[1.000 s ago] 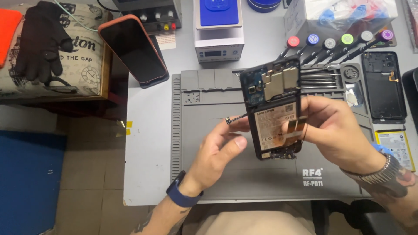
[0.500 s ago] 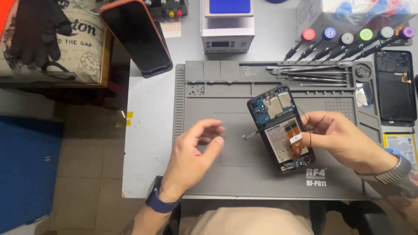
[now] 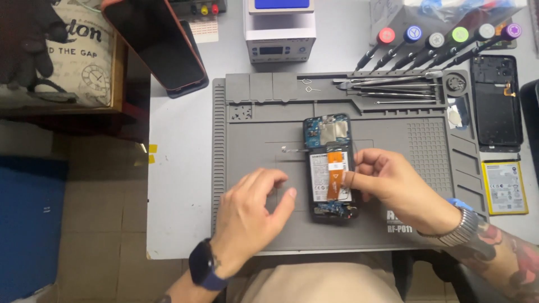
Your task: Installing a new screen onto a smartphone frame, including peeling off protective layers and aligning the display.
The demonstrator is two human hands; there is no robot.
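Phone, opened with its back off, lies flat mid-way on the grey repair mat, an orange flex ribbon across its white-labelled battery. The right hand pinches its right edge, forefinger on the ribbon. The left hand hovers just beside, fingers curled, empty. A yellow-bordered spare battery lies beyond the mat's right edge.

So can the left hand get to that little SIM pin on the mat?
Probably yes: the left hand hovers empty over the mat, and the pin lies just beyond its fingers with only bare mat between.
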